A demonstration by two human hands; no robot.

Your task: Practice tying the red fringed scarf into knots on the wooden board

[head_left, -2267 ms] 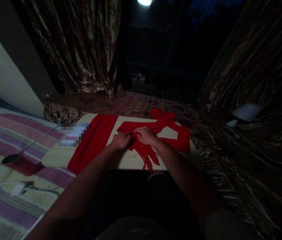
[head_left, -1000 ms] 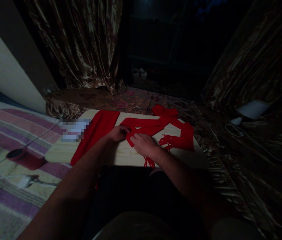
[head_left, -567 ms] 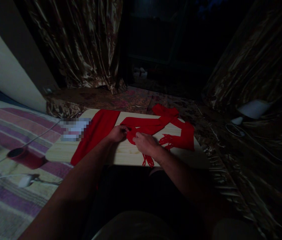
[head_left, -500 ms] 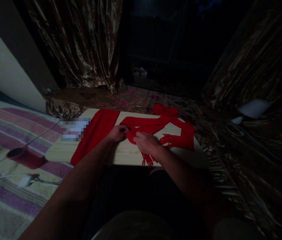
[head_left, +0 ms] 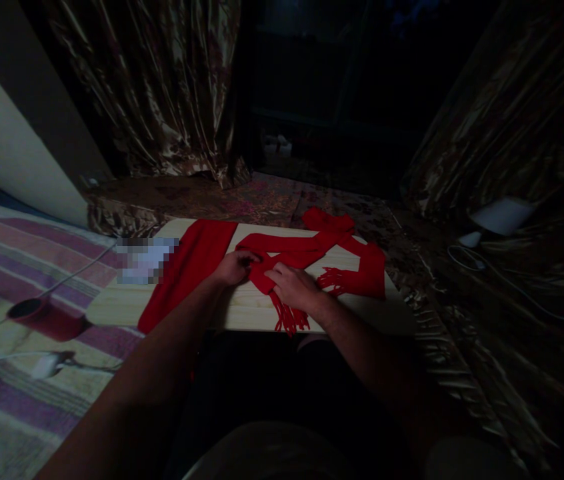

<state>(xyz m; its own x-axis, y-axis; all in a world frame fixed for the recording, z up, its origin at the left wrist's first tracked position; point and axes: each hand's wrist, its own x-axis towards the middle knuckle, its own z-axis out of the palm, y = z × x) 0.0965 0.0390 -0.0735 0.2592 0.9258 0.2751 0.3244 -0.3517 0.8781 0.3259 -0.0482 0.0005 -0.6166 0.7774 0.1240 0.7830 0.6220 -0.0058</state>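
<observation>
A red scarf (head_left: 307, 251) with fringed ends lies in bends across a pale wooden board (head_left: 242, 303). My left hand (head_left: 235, 267) has its fingers closed at the scarf's left bend, with thumb and forefinger together on the cloth. Just to the right, my right hand (head_left: 289, 283) pinches the scarf near one fringed end, whose tassels hang toward the board's front edge. The other fringed end lies flat on the right side of the board. A second length of red cloth (head_left: 189, 273) stretches slantwise over the board's left part, partly behind my left forearm.
A blurred-out pale item (head_left: 145, 260) lies on the board's left end. On the striped bedding (head_left: 17, 267) rest a dark red cylinder (head_left: 49, 319) and a white plug with cables (head_left: 47, 365). A white lamp (head_left: 505, 215) stands at right, near patterned curtains (head_left: 177, 87).
My right hand has spread the scarf's near end slightly leftward and flatter, so the fringe shows more to the left. My left hand stays at the bend. The view shifted slightly.
</observation>
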